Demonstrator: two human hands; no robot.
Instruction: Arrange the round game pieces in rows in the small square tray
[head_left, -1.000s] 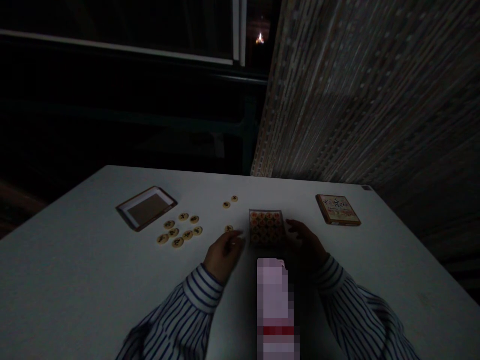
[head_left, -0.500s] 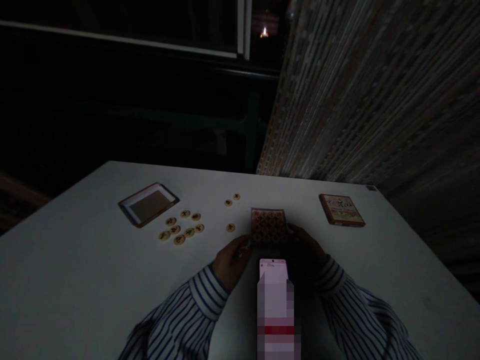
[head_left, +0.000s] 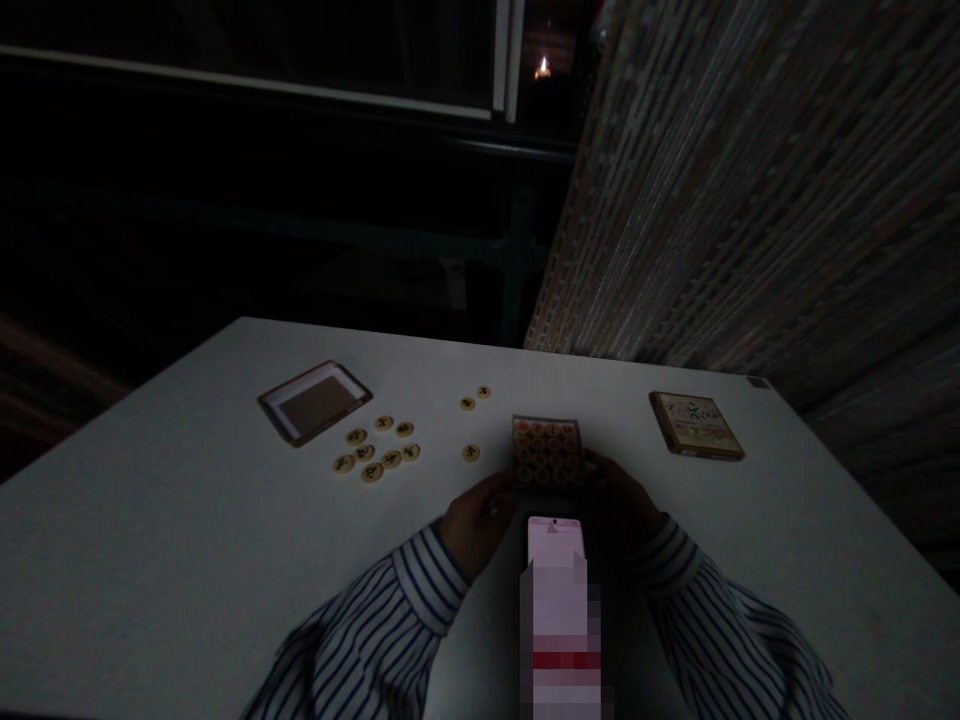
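Note:
A small clear box [head_left: 548, 455] is packed with rows of round Chinese chess pieces, red characters showing in the far row. My left hand [head_left: 478, 518] grips its near left corner, fingers curled. On the opposite side my right hand [head_left: 624, 497] is closed around the right edge, its fingertips dim in shadow. To the left lie several loose chess pieces [head_left: 391, 460] in a cluster on the white table [head_left: 247, 560]. Closer to the box are a single piece [head_left: 471, 453] and two more pieces [head_left: 475, 398] farther back.
A phone [head_left: 556, 560] with a lit screen is right in front of me, between my forearms. An open shallow box lid [head_left: 315, 402] rests at the back left. The decorated flat box [head_left: 696, 424] lies at the right. Behind the table hangs a string curtain [head_left: 712, 180].
The view has swung slightly left, so everything appears a little farther right. Both hands stay on the box of pieces; the loose pieces have not moved on the table.

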